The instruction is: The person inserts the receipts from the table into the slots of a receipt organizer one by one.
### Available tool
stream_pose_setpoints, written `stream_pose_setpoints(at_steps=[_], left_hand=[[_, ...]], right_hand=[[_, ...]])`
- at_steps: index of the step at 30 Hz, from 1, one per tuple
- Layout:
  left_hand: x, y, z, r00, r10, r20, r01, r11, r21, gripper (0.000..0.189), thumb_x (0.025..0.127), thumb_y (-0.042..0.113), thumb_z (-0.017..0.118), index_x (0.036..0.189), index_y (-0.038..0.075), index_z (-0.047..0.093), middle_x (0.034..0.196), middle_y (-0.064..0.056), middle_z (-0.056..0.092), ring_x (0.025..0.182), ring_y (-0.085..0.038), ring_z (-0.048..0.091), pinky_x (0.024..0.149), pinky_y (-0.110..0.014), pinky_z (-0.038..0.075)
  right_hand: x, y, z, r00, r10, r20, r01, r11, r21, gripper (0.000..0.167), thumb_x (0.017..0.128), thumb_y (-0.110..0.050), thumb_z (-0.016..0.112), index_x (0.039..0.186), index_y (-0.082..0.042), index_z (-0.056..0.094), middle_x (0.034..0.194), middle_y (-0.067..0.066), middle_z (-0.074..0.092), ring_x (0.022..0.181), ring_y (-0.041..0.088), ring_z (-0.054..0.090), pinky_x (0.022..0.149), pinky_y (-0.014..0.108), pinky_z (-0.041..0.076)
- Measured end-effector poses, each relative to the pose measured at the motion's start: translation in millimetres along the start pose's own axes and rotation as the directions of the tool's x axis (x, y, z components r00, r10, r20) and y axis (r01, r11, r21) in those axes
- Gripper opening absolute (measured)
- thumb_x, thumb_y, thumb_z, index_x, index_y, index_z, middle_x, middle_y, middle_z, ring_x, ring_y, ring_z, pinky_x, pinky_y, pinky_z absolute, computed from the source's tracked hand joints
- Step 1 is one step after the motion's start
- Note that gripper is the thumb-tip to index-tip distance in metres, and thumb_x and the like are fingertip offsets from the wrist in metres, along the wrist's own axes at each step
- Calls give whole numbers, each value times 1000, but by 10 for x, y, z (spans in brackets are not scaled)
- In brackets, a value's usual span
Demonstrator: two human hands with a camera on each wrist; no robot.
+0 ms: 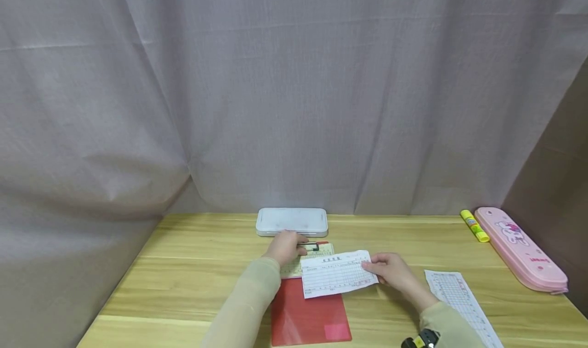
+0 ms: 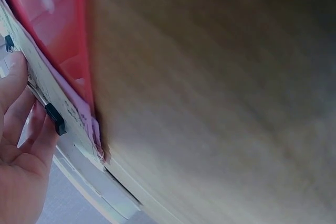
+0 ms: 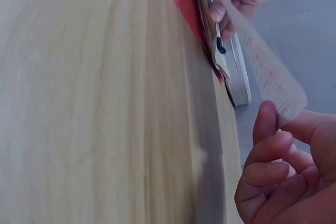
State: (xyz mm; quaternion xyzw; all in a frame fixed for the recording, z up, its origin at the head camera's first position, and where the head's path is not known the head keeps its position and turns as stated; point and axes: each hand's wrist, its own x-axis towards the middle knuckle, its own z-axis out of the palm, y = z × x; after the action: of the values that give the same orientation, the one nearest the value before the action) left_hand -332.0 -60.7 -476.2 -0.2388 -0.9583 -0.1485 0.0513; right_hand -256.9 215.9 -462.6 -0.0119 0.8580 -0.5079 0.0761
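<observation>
A red clipboard point(image 1: 305, 309) lies on the wooden table with pale yellowish printed slips point(image 1: 291, 272) at its top end. At that end my left hand point(image 1: 285, 246) holds the clip, a metal wire lever with black end caps point(image 2: 54, 119), between thumb and fingers. My right hand point(image 1: 390, 274) pinches a white printed form point(image 1: 337, 276) by its right edge. The form is raised over the clipboard and covers part of the yellowish slips. In the right wrist view the form point(image 3: 270, 80) appears nearly edge-on, between thumb and index finger.
Behind the clipboard stands a white flat case point(image 1: 292, 219). Another printed sheet point(image 1: 464, 302) lies at the right. Farther right are a yellow glue stick point(image 1: 475, 226) and a pink pencil case point(image 1: 521, 251). A grey curtain point(image 1: 294, 98) hangs behind the table.
</observation>
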Motion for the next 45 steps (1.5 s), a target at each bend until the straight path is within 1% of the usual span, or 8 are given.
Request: stream_pose_setpoints(at_steps=[6, 11, 18, 21, 27, 30, 36, 45], left_hand=[[3, 5, -8, 1000, -12, -5, 12, 1000, 2, 28, 79, 28, 76, 106, 17, 74, 103, 4, 72, 101, -16, 66, 90, -30, 51], [3, 18, -27, 1000, -22, 6, 22, 1000, -4, 29, 79, 28, 76, 106, 17, 74, 104, 4, 72, 102, -16, 65, 91, -30, 50], [10, 23, -31, 1000, -29, 6, 29, 1000, 9, 28, 81, 28, 74, 107, 19, 74, 104, 5, 72, 102, -15, 65, 90, -30, 50], [14, 16, -27, 1000, -29, 8, 29, 999, 21, 28, 81, 28, 74, 108, 19, 73, 105, 5, 71, 103, -15, 65, 91, -31, 50], [8, 23, -36, 999, -39, 14, 39, 999, 8, 28, 81, 28, 74, 108, 19, 73, 106, 5, 71, 103, -16, 65, 91, -30, 50], [0, 34, -44, 999, -32, 12, 32, 999, 4, 27, 81, 27, 75, 107, 18, 74, 104, 4, 72, 102, -16, 65, 90, -30, 50], [-6, 43, -49, 1000, -28, 6, 28, 1000, 1, 28, 80, 26, 75, 107, 17, 74, 104, 3, 72, 102, -16, 65, 91, -30, 50], [-22, 52, -68, 999, -28, 21, 28, 1000, -13, 28, 81, 25, 75, 108, 17, 74, 105, 3, 72, 103, -16, 65, 91, -30, 50]], right_hand=[[44, -26, 125, 998, 51, -22, -51, 999, 17, 21, 85, -19, 68, 87, 3, 65, 52, -3, 44, 48, 9, 38, 42, 19, 31], [95, -82, 240, 997, 76, -15, -75, 996, 40, 19, 86, -16, 67, 88, 3, 65, 52, -2, 45, 47, 8, 41, 42, 18, 35], [158, -171, 394, 993, 118, 27, -121, 974, 191, 20, 86, -9, 66, 93, 10, 63, 54, 0, 48, 44, 6, 43, 41, 16, 41], [176, -211, 455, 992, 118, 45, -125, 967, 222, 19, 85, -7, 66, 91, 10, 62, 56, 1, 49, 44, 6, 44, 41, 16, 42], [226, -236, 561, 989, 137, 54, -146, 961, 235, 14, 84, -7, 67, 84, 6, 61, 53, 0, 48, 43, 6, 44, 41, 16, 42], [256, -221, 603, 987, 150, 58, -160, 956, 244, 13, 84, -7, 67, 81, 4, 60, 51, -1, 47, 42, 5, 43, 40, 15, 41], [299, -211, 663, 983, 174, 60, -184, 948, 258, 12, 83, -6, 67, 79, 1, 59, 51, -1, 47, 42, 5, 43, 40, 15, 40], [322, -208, 713, 979, 197, 42, -202, 945, 257, 12, 84, -4, 66, 79, 1, 57, 53, 1, 49, 42, 6, 45, 40, 17, 43]])
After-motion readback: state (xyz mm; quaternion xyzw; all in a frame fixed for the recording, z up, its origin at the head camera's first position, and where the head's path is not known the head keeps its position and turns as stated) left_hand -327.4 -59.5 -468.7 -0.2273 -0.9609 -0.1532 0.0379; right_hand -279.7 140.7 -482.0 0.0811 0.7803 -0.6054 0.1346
